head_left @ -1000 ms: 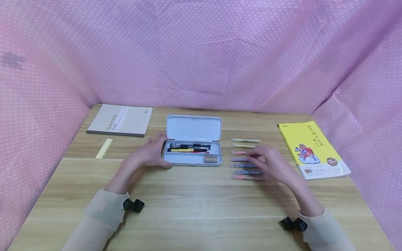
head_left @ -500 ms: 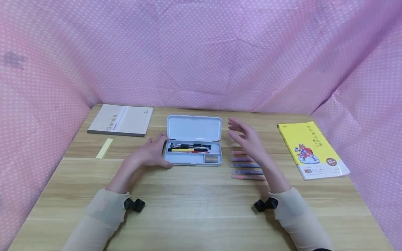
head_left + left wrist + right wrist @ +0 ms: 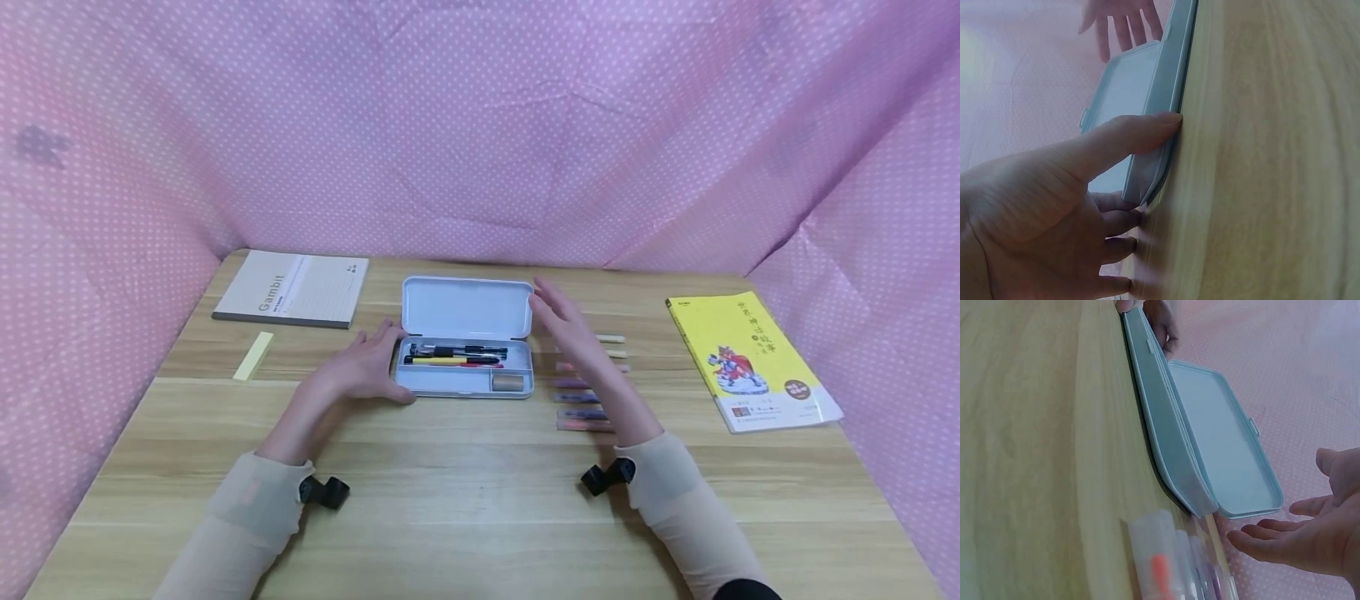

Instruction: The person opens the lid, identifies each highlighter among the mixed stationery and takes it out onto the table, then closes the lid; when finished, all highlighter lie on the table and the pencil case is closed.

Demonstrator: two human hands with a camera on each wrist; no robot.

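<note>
A pale blue pencil case (image 3: 450,382) lies on the table with its lid (image 3: 467,308) raised and leaning back. Several pens (image 3: 450,362) fill its rear compartment; a small tan block (image 3: 507,382) sits at the front right. My left hand (image 3: 363,367) holds the case's left end. In the left wrist view its thumb (image 3: 1141,132) presses the front wall, and the other fingers are at the end wall. My right hand (image 3: 573,329), holding nothing, is raised by the lid's right edge with fingers extended. Beneath that arm lies a row of capped highlighters (image 3: 581,426), partly hidden.
At the back left lies a grey notebook (image 3: 300,287), with a pale yellow strip (image 3: 253,356) in front of it. A yellow book (image 3: 750,358) lies on the right. Pink dotted cloth (image 3: 480,150) hangs around the wooden table (image 3: 480,508).
My right hand has left the highlighters, rising and moving left and back to the lid's right edge. The left hand has stayed on the pencil case.
</note>
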